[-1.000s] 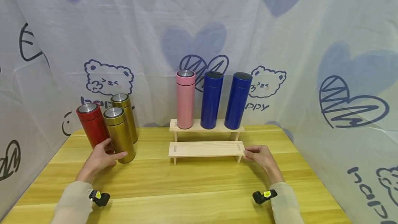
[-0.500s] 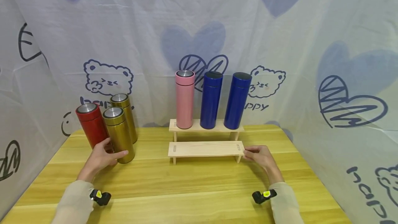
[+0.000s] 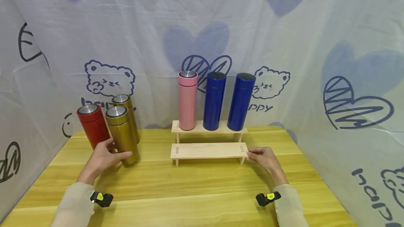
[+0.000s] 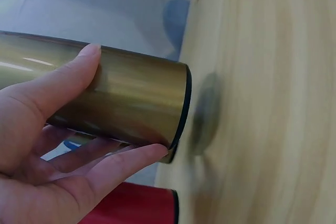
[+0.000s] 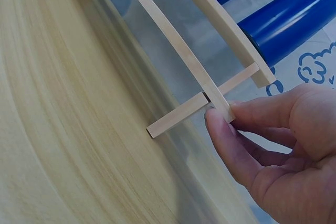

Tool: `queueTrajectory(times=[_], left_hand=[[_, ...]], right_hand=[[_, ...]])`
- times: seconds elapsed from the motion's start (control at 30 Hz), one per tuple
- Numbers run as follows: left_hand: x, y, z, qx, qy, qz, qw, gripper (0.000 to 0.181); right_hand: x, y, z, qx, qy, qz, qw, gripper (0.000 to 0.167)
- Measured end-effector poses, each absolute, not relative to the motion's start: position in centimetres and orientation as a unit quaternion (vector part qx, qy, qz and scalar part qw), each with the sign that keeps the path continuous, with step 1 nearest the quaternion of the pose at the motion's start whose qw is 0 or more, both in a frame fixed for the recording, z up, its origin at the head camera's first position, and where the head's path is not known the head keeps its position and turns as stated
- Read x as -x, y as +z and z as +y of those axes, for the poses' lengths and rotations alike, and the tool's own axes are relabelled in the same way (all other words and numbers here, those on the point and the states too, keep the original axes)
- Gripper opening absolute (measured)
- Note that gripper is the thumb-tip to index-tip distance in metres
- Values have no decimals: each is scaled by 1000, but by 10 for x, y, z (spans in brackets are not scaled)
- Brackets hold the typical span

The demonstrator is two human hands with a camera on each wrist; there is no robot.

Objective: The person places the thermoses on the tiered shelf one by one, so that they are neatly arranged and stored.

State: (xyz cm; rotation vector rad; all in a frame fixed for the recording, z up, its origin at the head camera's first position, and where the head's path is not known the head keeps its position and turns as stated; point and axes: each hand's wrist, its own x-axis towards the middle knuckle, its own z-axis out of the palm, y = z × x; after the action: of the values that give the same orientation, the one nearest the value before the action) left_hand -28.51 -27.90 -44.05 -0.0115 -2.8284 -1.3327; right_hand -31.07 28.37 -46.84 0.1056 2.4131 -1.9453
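My left hand point(image 3: 104, 158) grips the lower part of the front gold bottle point(image 3: 123, 137), thumb on its near side. In the left wrist view the base of this gold bottle point(image 4: 142, 95) shows a gap from the table, with a dark reflection beside it. My right hand point(image 3: 265, 159) pinches the right end of the lower wooden shelf point(image 3: 208, 151) between thumb and fingers, also seen in the right wrist view, where the hand point(image 5: 283, 145) holds the board's tip. On the upper shelf point(image 3: 199, 128) stand a pink bottle point(image 3: 187, 104) and two blue bottles point(image 3: 214, 102).
A red bottle point(image 3: 94, 129) stands left of the gripped one, and another gold bottle point(image 3: 132, 120) behind it. The wooden table point(image 3: 189, 192) extends in front of the shelves. A printed cloth point(image 3: 151, 38) hangs behind and at both sides.
The front gold bottle has risen slightly and moved a little to the right with my left hand. My right hand stays at the shelf's end.
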Motion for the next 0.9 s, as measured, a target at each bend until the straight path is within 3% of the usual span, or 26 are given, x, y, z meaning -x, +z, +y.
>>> queueTrajectory(times=[0.47,0.73,0.9], left_hand=[[276,-419,-258,29,-436,-899,-4,108],[272,-410,-240,48,-419,-906,30,90],[270,-407,-229,55,-430,-901,26,91]], right_hand=[[310,-467,282,-35,-622,782,22,36],[310,-467,283,-32,-623,781,23,37],[310,-467,284,-31,-627,778,23,37]])
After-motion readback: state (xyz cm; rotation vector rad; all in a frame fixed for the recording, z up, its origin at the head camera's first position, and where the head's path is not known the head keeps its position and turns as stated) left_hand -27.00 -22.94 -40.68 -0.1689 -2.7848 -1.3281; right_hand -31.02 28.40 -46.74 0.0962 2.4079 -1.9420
